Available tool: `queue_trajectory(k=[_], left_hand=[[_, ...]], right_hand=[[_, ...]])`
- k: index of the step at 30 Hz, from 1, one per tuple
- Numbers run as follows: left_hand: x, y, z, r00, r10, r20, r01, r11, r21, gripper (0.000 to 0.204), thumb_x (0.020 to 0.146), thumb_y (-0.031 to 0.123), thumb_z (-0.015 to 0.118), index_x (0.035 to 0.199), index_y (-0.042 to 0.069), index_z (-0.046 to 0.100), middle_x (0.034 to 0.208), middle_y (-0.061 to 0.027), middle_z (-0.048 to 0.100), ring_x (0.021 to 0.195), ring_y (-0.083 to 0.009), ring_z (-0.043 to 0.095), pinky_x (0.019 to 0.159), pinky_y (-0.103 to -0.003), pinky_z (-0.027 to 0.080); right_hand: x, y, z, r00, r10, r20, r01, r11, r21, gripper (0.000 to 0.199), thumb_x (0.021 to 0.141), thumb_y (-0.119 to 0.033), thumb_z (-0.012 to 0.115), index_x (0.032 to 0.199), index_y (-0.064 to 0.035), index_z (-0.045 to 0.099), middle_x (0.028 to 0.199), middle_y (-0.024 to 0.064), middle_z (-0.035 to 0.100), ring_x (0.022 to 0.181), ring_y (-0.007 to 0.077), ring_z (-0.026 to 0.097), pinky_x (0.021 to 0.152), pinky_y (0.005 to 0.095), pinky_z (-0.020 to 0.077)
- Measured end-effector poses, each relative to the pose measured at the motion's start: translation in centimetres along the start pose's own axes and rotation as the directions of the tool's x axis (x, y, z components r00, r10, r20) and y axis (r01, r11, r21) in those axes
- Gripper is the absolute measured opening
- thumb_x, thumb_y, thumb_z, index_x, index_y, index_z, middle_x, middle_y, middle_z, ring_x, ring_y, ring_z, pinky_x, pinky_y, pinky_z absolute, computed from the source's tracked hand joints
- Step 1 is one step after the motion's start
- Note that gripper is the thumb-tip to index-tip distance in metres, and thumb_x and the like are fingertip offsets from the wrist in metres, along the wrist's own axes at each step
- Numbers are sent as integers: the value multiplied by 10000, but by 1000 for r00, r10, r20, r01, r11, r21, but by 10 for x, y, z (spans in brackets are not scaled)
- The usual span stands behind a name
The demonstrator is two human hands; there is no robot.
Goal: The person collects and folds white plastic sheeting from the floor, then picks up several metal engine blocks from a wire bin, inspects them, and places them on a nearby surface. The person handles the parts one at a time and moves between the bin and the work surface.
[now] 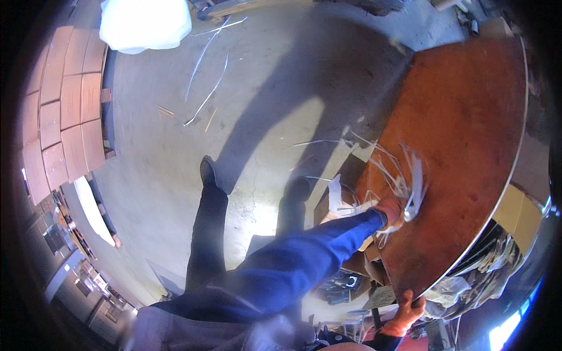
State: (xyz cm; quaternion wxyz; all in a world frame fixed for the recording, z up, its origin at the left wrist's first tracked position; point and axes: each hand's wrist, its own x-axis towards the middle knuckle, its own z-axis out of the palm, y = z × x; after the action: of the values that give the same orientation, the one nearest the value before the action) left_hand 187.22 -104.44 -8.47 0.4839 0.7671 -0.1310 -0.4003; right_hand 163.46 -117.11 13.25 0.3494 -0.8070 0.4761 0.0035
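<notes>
My left hand [391, 212], in an orange-red glove, reaches across to the right and is closed around a loose bundle of white plastic strapping [414, 184]. The strap ends fan out over a large reddish-brown board [462, 123] with a pale edge. At the board's near edge, my right hand [405, 313], also gloved in orange, has its fingers curled over the rim. Partly under the board and beside my left forearm stands an open cardboard box [328, 206] with white scraps at its top. My left forearm hides part of this box.
Stacked cartons [61, 111] stand on the left. Loose straps [208, 88] lie on the concrete floor [158, 140], near a white wrapped bulk [145, 24] at the top. Crumpled sheeting [486, 272] and a yellowish carton [518, 216] sit beyond the board's right edge.
</notes>
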Motion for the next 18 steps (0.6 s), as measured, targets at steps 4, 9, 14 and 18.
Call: queue_trajectory(k=[4, 9, 14, 18], left_hand=[[-24, -3, -13, 981, 185, 55, -164, 950, -268, 316, 793, 244, 613, 1068, 94, 660, 973, -208, 666, 907, -399, 633, 809, -459, 490], [-113, -128, -99, 978, -75, 194, 129, 951, -282, 389, 896, 281, 563, 1226, 85, 629, 1057, -113, 666, 974, -195, 615, 881, -369, 473], [-255, -182, -241, 824, -422, -377, 34, 702, -712, 373, 902, 220, 627, 1213, 14, 606, 1113, -93, 655, 986, -198, 617, 844, -345, 508], [-356, -164, -327, 615, -328, -717, -18, 903, -429, 381, 863, 236, 588, 1139, -23, 634, 1144, -151, 637, 1069, -231, 602, 932, -392, 480]], right_hand=[[71, 42, -43, 966, 154, -207, -198, 957, -211, 422, 817, -258, 755, 1088, 31, 608, 966, 78, 648, 821, 196, 570, 721, 349, 491], [115, 60, -50, 958, 176, -224, -267, 833, -485, 404, 806, -236, 646, 1080, 58, 595, 985, 156, 666, 851, 241, 608, 817, 343, 482], [96, 14, -24, 947, 128, -296, -319, 504, -803, 470, 828, -299, 632, 1155, 33, 565, 1119, 254, 632, 1024, 396, 615, 899, 425, 479], [99, -5, 10, 947, 187, -261, -279, 76, -957, 311, 808, -279, 655, 1061, -99, 667, 1048, 116, 691, 949, 262, 676, 762, 404, 544]])
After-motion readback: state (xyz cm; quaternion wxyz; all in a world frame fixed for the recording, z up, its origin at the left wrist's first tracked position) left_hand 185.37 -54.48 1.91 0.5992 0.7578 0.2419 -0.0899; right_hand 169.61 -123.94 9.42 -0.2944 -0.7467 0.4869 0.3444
